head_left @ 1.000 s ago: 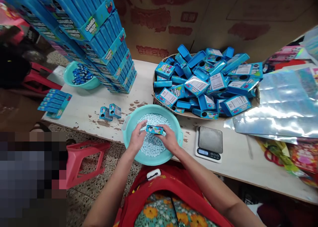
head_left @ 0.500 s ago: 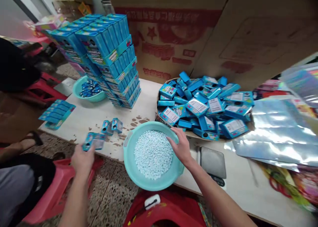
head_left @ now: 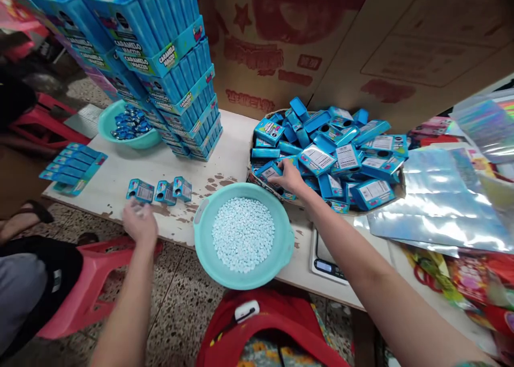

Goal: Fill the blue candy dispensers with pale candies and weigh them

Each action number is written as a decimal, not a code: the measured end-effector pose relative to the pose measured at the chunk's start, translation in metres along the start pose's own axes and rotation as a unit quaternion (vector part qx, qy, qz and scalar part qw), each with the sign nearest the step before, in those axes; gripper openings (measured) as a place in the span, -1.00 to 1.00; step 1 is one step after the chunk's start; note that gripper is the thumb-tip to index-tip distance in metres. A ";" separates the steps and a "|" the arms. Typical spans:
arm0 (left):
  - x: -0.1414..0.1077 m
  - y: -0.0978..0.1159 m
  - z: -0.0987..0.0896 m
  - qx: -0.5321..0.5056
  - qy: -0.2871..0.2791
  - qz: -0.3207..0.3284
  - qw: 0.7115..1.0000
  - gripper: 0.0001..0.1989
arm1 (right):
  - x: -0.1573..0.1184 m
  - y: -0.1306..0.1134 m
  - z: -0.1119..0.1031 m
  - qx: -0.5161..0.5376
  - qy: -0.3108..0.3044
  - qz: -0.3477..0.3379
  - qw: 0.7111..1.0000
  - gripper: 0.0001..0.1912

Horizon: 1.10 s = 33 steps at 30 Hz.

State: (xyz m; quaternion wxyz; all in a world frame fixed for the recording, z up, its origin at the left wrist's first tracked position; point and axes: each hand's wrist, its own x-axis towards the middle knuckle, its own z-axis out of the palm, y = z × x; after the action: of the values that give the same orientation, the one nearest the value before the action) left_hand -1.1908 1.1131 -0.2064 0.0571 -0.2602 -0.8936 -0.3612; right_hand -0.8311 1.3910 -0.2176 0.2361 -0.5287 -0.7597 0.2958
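Observation:
My left hand is just in front of a small blue candy box standing on the table; its loosely bent fingers are slightly blurred and hold nothing. Two similar boxes, one at the middle and one at the right, complete a short row. My right hand reaches into an open carton heaped with blue boxes, thumb and fingers closed on a small blue box at its near left corner. Between my arms, a turquoise basin holds many pale blue candies.
Tall stacks of blue display boxes stand back left, beside a bowl of wrapped sweets. A digital scale lies under my right forearm. Silvery sheets cover the right side. Another person's leg is at left.
My left hand has set its box down left of the other two and let go. My right hand has moved from the basin's rim to the boxes in the carton.

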 end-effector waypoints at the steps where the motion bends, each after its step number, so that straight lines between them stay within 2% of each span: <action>1: -0.029 0.013 0.001 -0.015 0.004 0.033 0.999 -0.64 | -0.006 0.000 -0.006 0.022 -0.001 -0.015 1.000 -0.49; 2: -0.058 0.027 0.004 -0.055 -0.036 0.075 0.995 -0.68 | -0.013 0.000 -0.012 0.050 0.013 -0.036 0.998 -0.52; 3: -0.084 0.042 0.009 -0.099 -0.103 0.112 0.983 -0.71 | -0.023 0.000 -0.018 0.082 0.037 -0.059 0.994 -0.55; 4: -0.107 0.059 0.015 -0.136 -0.161 0.124 0.970 -0.73 | -0.034 -0.001 -0.024 0.118 0.065 -0.078 0.988 -0.57; 6: -0.139 0.093 0.031 -0.210 -0.226 0.074 0.948 -0.70 | -0.059 -0.002 -0.031 0.197 0.092 -0.079 0.973 -0.56; 8: -0.154 0.127 0.044 -0.286 -0.287 0.019 0.914 -0.54 | -0.084 -0.005 -0.030 0.294 0.066 -0.043 0.953 -0.53; 10: -0.161 0.157 0.054 -0.349 -0.384 0.011 0.855 -0.32 | -0.106 -0.011 -0.024 0.414 0.020 0.013 0.910 -0.52; 12: -0.167 0.180 0.057 -0.380 -0.478 0.017 0.792 -0.17 | -0.124 -0.017 -0.015 0.534 -0.015 0.082 0.842 -0.52; 13: -0.171 0.189 0.057 -0.386 -0.505 0.014 0.772 -0.15 | -0.131 -0.020 -0.010 0.581 -0.028 0.118 0.805 -0.52; 15: -0.179 0.198 0.055 -0.387 -0.517 0.013 0.764 -0.12 | -0.141 -0.023 -0.003 0.644 -0.049 0.188 0.740 -0.51; 17: -0.184 0.199 0.050 -0.380 -0.506 0.039 0.773 -0.04 | -0.146 -0.025 0.000 0.676 -0.073 0.241 0.692 -0.54; 19: -0.182 0.194 0.045 -0.365 -0.504 0.077 0.779 0.02 | -0.149 -0.025 0.000 0.693 -0.097 0.275 0.659 -0.60; 21: -0.173 0.189 0.040 -0.338 -0.505 0.123 0.784 -0.05 | -0.152 -0.025 -0.001 0.695 -0.131 0.297 0.641 -0.65; 24: -0.157 0.182 0.032 -0.281 -0.513 0.233 0.777 -0.30 | -0.163 -0.023 0.000 0.649 -0.205 0.328 0.655 -0.68; 26: -0.151 0.175 0.027 -0.256 -0.532 0.285 0.755 -0.52 | -0.173 -0.020 0.003 0.594 -0.251 0.337 0.686 -0.60; 27: -0.150 0.170 0.025 -0.250 -0.543 0.283 0.750 -0.60 | -0.178 -0.018 0.004 0.564 -0.258 0.326 0.713 -0.54; 28: -0.150 0.164 0.022 -0.245 -0.550 0.257 0.756 -0.63 | -0.182 -0.014 0.004 0.532 -0.251 0.299 0.752 -0.50; 30: -0.157 0.150 0.016 -0.243 -0.564 0.152 0.774 -0.59 | -0.187 -0.008 0.001 0.458 -0.213 0.202 0.839 -0.44; 31: -0.163 0.144 0.013 -0.253 -0.580 0.093 0.769 -0.56 | -0.188 -0.006 -0.002 0.428 -0.207 0.144 0.868 -0.42; 32: -0.171 0.138 0.011 -0.277 -0.601 0.040 0.749 -0.52 | -0.188 -0.005 -0.006 0.412 -0.220 0.091 0.880 -0.38; 33: -0.181 0.135 0.010 -0.315 -0.623 -0.008 0.716 -0.48 | -0.187 -0.005 -0.009 0.412 -0.253 0.048 0.874 -0.31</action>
State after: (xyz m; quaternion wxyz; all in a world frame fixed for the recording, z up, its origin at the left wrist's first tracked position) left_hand -0.9665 1.1244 -0.1833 -0.6007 -0.4219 -0.5635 -0.3789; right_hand -0.7667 1.2146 -0.2161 0.2175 -0.3260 -0.5769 0.7167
